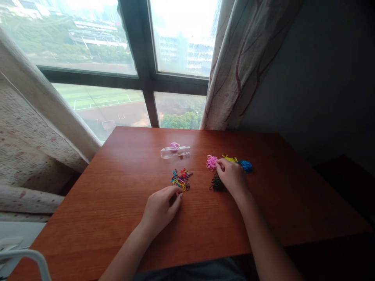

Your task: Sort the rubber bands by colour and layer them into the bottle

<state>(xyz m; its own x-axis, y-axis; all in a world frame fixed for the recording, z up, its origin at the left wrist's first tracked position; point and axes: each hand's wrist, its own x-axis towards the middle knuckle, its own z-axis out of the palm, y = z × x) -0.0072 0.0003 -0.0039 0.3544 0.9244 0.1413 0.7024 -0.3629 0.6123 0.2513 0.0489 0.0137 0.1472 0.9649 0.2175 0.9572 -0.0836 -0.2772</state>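
My left hand [162, 208] rests on the wooden table [117, 203], fingers loosely curled, just below a mixed pile of coloured rubber bands [181, 179]. My right hand [231, 176] lies further right with its fingers pinched together by a pink pile of bands [211, 162]. Around that hand lie a yellow pile [230, 159], a blue pile [246, 165] and a black pile [217, 183], which the hand partly covers. Whatever the pinched fingers hold is too small to make out.
A clear plastic bottle [175, 152] lies on its side behind the mixed pile, with a pink cap [174, 145] beside it. Curtains [246, 58] hang at both sides of a window behind the table. A white chair rail [26, 257] shows at the lower left.
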